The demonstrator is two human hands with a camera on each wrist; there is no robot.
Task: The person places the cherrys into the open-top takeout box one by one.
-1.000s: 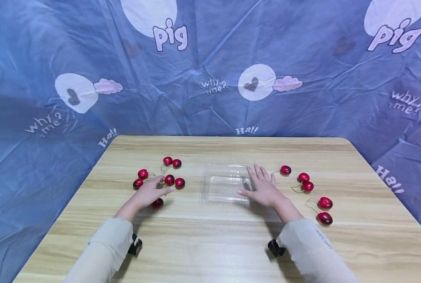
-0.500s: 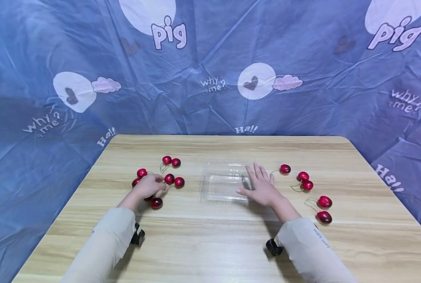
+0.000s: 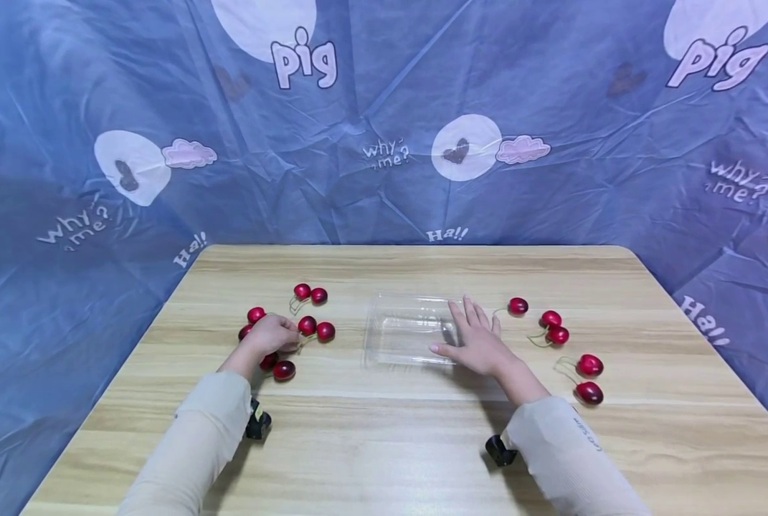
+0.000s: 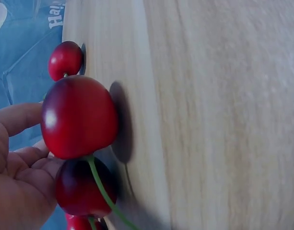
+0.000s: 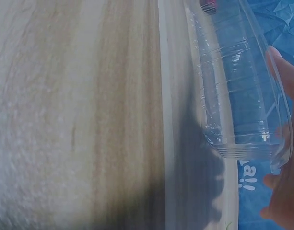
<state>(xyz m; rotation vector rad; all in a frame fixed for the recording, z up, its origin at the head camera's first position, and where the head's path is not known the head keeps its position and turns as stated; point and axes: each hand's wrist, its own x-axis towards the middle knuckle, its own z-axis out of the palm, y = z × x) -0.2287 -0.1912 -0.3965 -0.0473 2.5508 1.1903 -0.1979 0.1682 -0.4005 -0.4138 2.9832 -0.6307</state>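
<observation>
My left hand bends over the left group of cherries, thumb and fingertips brought together at the stem of a red cherry pair. In the left wrist view, two dark red cherries fill the foreground, partly covering the fingers. Another pair lies just below this hand, and one more is partly hidden behind it. My right hand, fingers spread, rests at the right edge of a clear plastic box. The right wrist view shows the box's wall beside the thumb and fingers.
A cherry pair lies farther back on the left. To the right of the box are a single cherry and two pairs, one behind and one nearer. A blue printed cloth hangs behind the wooden table.
My left hand has shifted slightly, and its spread thumb and fingers have come together at the cherry stem. The right hand stays at the box.
</observation>
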